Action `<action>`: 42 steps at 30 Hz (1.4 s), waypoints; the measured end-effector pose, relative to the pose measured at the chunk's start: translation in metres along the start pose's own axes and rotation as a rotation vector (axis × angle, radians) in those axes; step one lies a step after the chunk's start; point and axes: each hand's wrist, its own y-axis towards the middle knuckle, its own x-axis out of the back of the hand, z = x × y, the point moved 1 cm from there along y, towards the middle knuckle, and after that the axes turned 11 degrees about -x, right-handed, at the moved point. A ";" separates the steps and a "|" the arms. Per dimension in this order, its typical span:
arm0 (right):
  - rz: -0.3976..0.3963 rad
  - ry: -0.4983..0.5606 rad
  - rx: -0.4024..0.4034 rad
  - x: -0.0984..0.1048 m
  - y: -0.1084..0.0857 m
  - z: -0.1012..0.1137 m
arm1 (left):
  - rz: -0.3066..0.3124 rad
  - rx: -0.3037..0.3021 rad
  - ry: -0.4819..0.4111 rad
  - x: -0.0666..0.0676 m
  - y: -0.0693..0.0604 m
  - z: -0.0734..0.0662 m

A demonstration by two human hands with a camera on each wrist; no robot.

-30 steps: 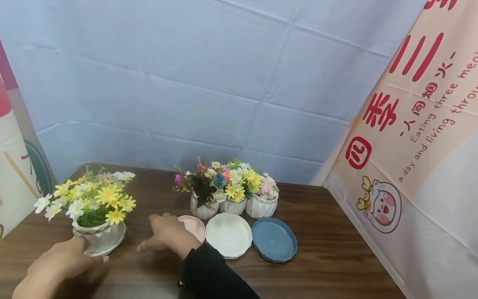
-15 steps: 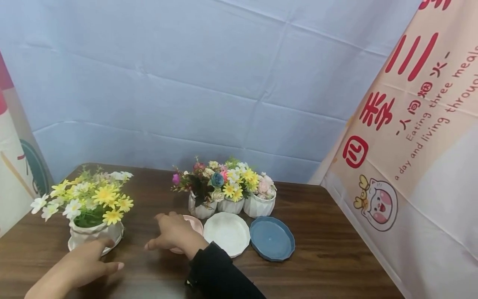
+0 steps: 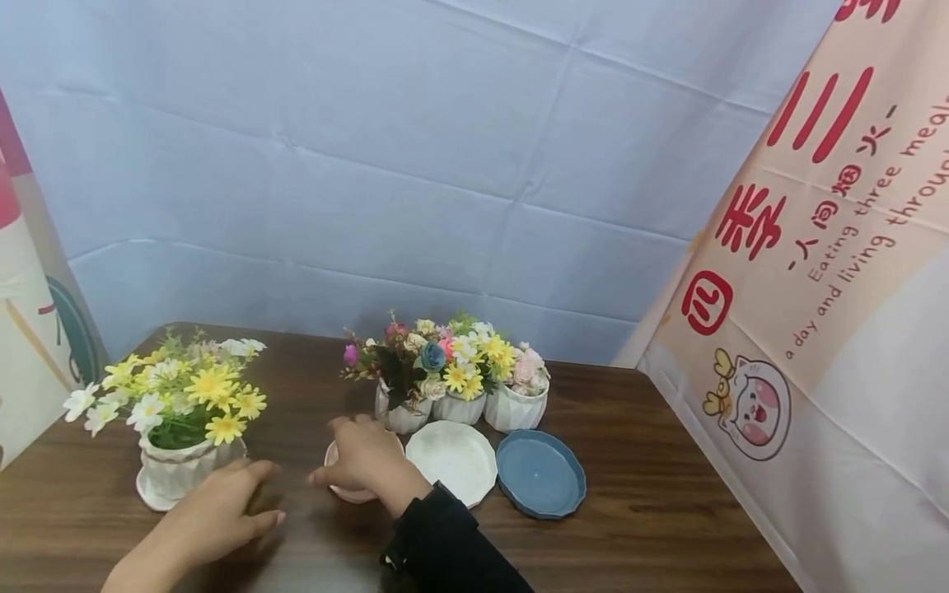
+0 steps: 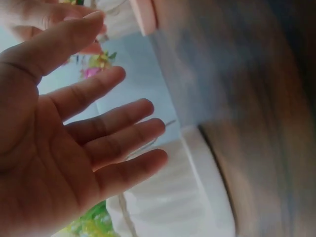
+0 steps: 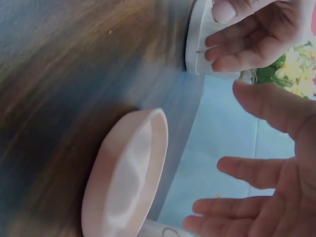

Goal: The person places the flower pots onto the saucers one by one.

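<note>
While reaching from a black sleeve (image 3: 455,543) over the pink saucer (image 5: 133,177) with the right grip (image 3: 366,459), spreads its fingers (image 5: 252,171) and thumb (image 5: 269,103) apart, back upward. Extends the left grip (image 3: 222,502) likewise, fanned and nearly straight, near the right side of a white flowerpot (image 3: 178,468) of yellow and white daisies (image 3: 211,385), upright on a pale saucer (image 3: 151,497). On the bench (image 3: 638,502), in a row from the left: pink saucer, white saucer (image 3: 451,461), blue saucer (image 3: 541,475), in front of three flower-filled pots (image 3: 516,410).
</note>
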 end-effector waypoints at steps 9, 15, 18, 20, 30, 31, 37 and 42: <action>0.029 0.039 -0.041 -0.004 0.006 -0.023 | 0.015 -0.034 0.012 -0.010 0.012 -0.008; 0.033 0.057 -0.036 -0.004 0.007 -0.036 | 0.040 -0.032 0.005 -0.012 0.019 -0.008; 0.045 0.092 -0.032 -0.002 0.008 -0.043 | 0.049 -0.036 0.006 -0.012 0.022 -0.008; 0.047 0.118 -0.027 0.001 0.009 -0.048 | 0.054 -0.037 0.004 -0.013 0.025 -0.009; 0.066 0.207 0.013 0.008 0.008 -0.068 | 0.082 -0.038 0.015 -0.019 0.045 -0.018; 0.061 0.218 0.023 0.008 0.008 -0.069 | 0.082 -0.040 0.011 -0.020 0.047 -0.020; 0.070 0.286 0.022 0.008 0.009 -0.079 | 0.077 -0.038 -0.025 -0.022 0.056 -0.029; 0.111 0.367 -0.063 0.008 0.010 -0.086 | 0.061 -0.027 -0.040 -0.024 0.060 -0.033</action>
